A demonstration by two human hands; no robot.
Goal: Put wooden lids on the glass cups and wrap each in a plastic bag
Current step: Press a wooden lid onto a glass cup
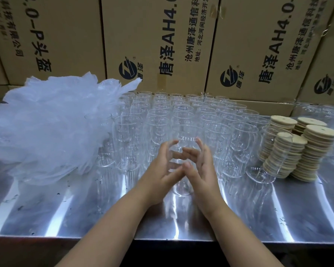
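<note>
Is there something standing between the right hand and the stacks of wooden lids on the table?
Yes. Uncovered glass cups stand upright between the right hand and the wooden lid stacks. Another cup stands directly in front of the nearest stack. Reaching over them is probably safer.

steel table point(69, 212) | glass cups point(181, 112) | plastic bags point(46, 128) | wooden lids point(308, 151)
</note>
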